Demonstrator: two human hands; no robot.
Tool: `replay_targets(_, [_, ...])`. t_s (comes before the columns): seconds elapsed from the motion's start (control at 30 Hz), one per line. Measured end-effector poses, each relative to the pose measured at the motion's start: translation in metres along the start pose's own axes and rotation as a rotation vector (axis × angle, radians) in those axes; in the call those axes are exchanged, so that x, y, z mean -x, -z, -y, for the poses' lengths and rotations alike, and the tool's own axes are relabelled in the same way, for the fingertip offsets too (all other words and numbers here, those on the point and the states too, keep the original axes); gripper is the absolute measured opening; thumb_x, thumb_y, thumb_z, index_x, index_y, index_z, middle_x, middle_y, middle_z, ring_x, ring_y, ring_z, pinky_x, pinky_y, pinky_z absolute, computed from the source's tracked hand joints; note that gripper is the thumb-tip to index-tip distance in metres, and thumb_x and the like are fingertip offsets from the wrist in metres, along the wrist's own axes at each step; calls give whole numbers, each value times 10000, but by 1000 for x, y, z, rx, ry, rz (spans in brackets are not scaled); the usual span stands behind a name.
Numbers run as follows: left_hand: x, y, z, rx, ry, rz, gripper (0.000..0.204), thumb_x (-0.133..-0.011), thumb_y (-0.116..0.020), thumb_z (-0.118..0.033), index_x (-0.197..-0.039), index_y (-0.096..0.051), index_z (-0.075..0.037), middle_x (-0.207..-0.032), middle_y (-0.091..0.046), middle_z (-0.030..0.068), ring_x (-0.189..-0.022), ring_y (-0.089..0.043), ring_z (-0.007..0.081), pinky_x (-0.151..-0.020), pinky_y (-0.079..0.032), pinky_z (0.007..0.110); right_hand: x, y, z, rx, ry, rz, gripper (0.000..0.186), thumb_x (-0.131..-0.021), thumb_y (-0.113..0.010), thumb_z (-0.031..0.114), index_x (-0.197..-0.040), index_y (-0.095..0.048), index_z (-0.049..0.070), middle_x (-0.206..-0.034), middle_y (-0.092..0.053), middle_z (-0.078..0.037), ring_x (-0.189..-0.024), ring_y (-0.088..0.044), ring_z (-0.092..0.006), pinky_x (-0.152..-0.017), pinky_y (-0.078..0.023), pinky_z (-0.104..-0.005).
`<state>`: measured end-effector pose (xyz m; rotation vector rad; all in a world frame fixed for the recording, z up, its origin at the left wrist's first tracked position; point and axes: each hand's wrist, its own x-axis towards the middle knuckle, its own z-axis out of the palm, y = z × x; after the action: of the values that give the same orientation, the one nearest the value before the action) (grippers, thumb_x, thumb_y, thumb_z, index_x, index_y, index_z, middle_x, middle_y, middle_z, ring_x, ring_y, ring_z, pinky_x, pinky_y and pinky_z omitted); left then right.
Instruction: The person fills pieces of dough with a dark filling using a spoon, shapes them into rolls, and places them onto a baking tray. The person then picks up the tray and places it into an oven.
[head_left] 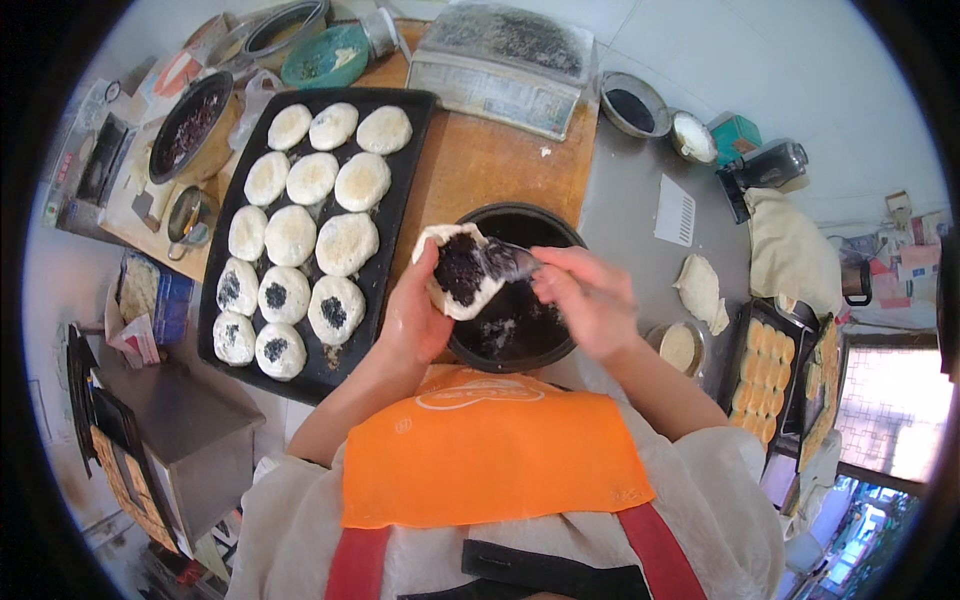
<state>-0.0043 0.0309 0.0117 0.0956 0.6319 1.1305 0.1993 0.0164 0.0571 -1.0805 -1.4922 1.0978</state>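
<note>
In my left hand (417, 310) rests an opened round of white dough (470, 302), its middle covered with dark filling (458, 268). My right hand (590, 300) is closed on a spatula (508, 262), whose dark-smeared blade touches the filling at the dough's right side. Below both hands stands a round black bowl (540, 335) with dark residue inside. On the left lies a black baking tray (395, 215) with rows of round white buns (347, 245); several in the near rows carry black sprinkles on top.
A scale (490, 85) stands at the back of the wooden board (490, 170). Bowls (636, 105) and a loose dough piece (702, 290) sit on the metal counter at right. Baked buns (762, 375) fill a tray farther right. A pot of dark filling (195, 130) stands back left.
</note>
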Motion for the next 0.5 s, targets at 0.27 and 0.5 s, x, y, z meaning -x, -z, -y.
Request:
replay_targets(0.27, [1, -8, 17, 82, 86, 145, 467, -1031, -381, -405, -1325, -491, -60, -1315, -568, 95, -1220, -539, 250, -1066, -405, 410, -9, 0, -8, 205, 247, -142, 222, -864, -597, 14, -1067, -620, -74, -829, -655, -158, -652, -625, -249, -576, -515, -309])
replay_targets(0.5, [4, 8, 20, -241, -87, 205, 418, -957, -518, -135, -1356, -446, -32, -1311, -557, 133, -1218, -540, 267, -1045, -430, 418, 4, 4, -24, -526, -627, -89, 186, -889, -598, 86, -1005, -643, -53, -762, -652, -108, -608, -624, -175, -530, -518, -281])
